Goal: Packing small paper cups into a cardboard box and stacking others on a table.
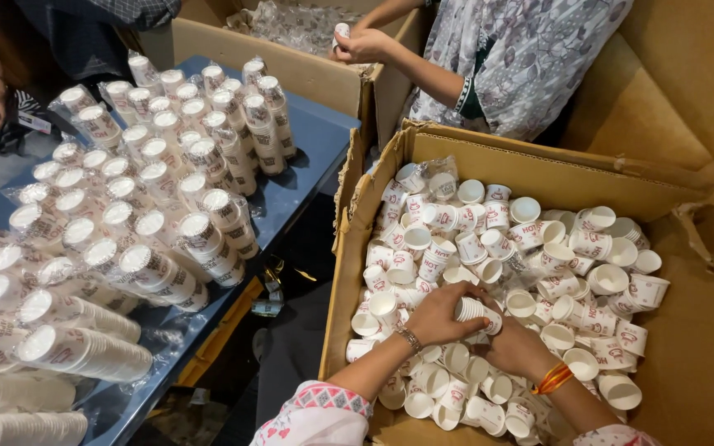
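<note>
Cups in hand: a short stack of small white paper cups (471,310) is being held over the middle of the box, lying on its side between both hands.
Left hand (440,314): it is being closed around the stack from the left, fingers curled over the top; a metal bracelet (411,339) is being worn at the wrist.
Right hand (516,347): it is being pressed against the stack's right end, touching the left hand; whether its fingers are clamped on the cups cannot be told. Orange thread bands (554,378) are being worn at the wrist.
Box: a large cardboard box (539,169) is being filled by a heap of loose cups (572,256), lying every way up.
Tabletop: on the blue tabletop (316,140) to the left, long cup stacks wrapped in clear plastic (159,215) are being kept in rows.
Other people: a cup (340,33) is being handled by another person's hand (365,45) over a second box (291,70) at the far side.
</note>
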